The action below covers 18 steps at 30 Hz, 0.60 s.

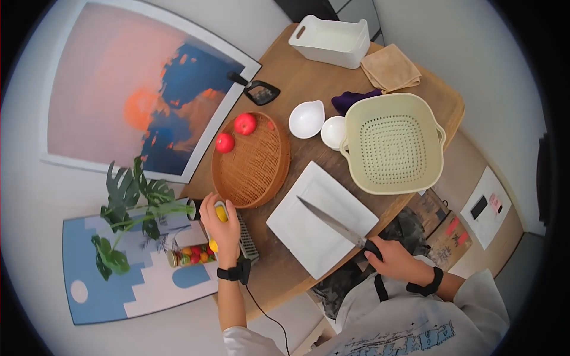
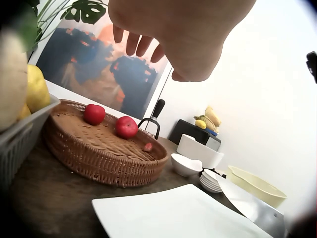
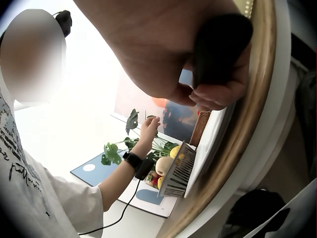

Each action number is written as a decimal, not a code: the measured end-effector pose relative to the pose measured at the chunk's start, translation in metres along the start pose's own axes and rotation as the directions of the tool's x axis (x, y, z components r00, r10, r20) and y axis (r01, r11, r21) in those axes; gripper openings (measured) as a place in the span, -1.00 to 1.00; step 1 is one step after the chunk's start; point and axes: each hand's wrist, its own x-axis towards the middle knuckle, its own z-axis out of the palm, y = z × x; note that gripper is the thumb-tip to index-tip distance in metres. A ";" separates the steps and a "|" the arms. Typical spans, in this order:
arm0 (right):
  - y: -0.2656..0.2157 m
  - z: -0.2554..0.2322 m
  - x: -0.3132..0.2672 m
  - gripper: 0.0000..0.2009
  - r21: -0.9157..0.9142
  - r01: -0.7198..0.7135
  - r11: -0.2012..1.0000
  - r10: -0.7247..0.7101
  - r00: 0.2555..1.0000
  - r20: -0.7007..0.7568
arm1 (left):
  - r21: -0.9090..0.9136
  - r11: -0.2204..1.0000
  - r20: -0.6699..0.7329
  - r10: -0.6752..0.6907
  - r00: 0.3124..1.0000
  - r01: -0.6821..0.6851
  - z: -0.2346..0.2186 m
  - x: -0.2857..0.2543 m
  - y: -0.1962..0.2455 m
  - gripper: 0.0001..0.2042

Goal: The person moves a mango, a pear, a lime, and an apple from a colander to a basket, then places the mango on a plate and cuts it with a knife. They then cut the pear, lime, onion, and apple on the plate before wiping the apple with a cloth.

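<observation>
My right hand grips the black handle of a large knife, whose blade lies over the white cutting board. In the right wrist view the right hand has its fingers curled round that handle. My left hand is above the grey basket of yellow fruit; in the left wrist view the left hand hangs in the air with fingers loosely bent, holding nothing visible. Two red tomatoes and a small red piece lie in the round wicker tray.
Beyond the board are a pale yellow colander, white bowls, a purple item, a tan cloth and a white bin. A black-handled tool lies behind the tray. A plant stands at the left.
</observation>
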 end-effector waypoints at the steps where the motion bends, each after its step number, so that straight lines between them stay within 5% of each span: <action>1: 0.002 -0.001 0.001 -0.77 0.005 -0.007 1.000 0.007 1.000 0.018 | 0.005 0.999 -0.016 0.039 0.999 -0.039 0.013 0.017 -0.002 -0.71; 8: -0.010 -0.024 0.004 -0.71 0.039 -0.058 0.998 0.048 0.974 0.220 | -0.236 0.933 0.198 -0.228 0.953 0.272 0.124 0.124 -0.068 -0.64; 18: -0.009 -0.033 0.010 -0.61 0.124 -0.148 0.981 0.126 0.978 0.169 | 0.146 0.987 0.379 0.003 0.926 -0.063 0.220 0.187 -0.072 -0.23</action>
